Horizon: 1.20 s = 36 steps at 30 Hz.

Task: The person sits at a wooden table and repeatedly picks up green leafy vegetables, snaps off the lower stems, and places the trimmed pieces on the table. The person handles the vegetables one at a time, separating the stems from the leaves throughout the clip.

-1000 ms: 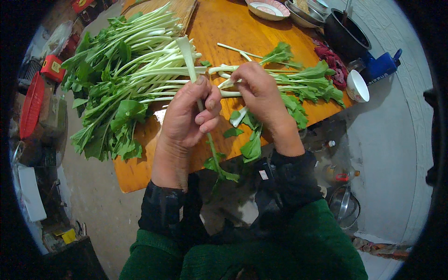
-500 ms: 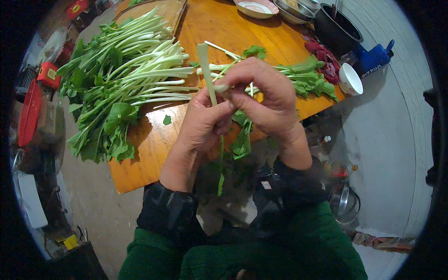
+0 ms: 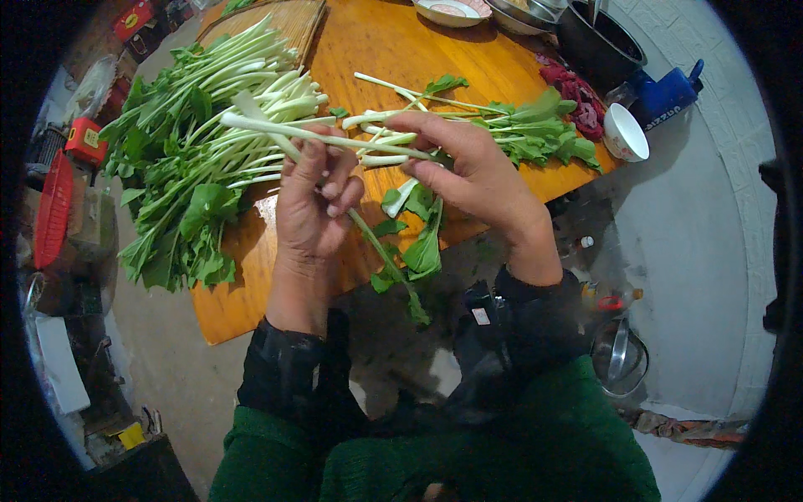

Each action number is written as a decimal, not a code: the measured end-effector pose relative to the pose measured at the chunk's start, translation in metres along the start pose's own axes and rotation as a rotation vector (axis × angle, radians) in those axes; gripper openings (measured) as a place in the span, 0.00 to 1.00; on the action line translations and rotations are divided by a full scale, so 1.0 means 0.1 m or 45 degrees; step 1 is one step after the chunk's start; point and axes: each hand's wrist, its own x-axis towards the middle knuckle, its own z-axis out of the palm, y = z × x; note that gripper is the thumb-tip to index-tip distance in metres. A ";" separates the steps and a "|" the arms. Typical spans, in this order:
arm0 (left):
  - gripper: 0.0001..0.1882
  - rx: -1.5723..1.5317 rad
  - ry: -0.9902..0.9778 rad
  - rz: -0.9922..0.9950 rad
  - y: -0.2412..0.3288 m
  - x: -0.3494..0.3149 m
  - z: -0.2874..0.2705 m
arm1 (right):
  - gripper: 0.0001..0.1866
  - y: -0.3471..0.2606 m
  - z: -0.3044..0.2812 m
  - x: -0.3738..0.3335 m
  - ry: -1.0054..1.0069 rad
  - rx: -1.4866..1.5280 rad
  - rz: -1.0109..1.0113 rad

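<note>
My left hand is closed round a pale leafy-green stalk, which slants down past the table edge to a small leafy tip. A second pale stalk lies across the left fingers and reaches my right hand, whose thumb and fingers pinch its thin end. Beyond the left hand, a big pile of leafy greens has its white stems pointing right. A smaller bunch of greens lies past the right hand, leaves to the right. Loose leaves hang at the table edge below the hands.
The wooden table has a woven tray at its far left. Dishes, a black pot, a dark red cloth, a white bowl and a blue container stand right. A metal pan is lower down.
My hands have moved apart, the left hand turning and shifting left. One stalk now stretches sideways between them, while the other has tilted from near upright to a slant.
</note>
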 end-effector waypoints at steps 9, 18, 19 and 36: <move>0.08 -0.187 0.074 0.142 0.18 0.06 -0.18 | 0.17 0.12 -0.28 -0.19 -0.096 0.072 0.253; 0.06 -0.197 0.156 0.203 0.27 0.07 -0.18 | 0.13 0.21 -0.42 -0.34 0.093 0.504 0.491; 0.06 -0.205 0.159 0.204 0.27 0.08 -0.18 | 0.13 0.23 -0.43 -0.35 0.120 0.521 0.477; 0.09 -0.202 -0.035 0.083 0.21 0.08 -0.12 | 0.29 0.30 -0.63 -0.32 0.629 1.628 0.223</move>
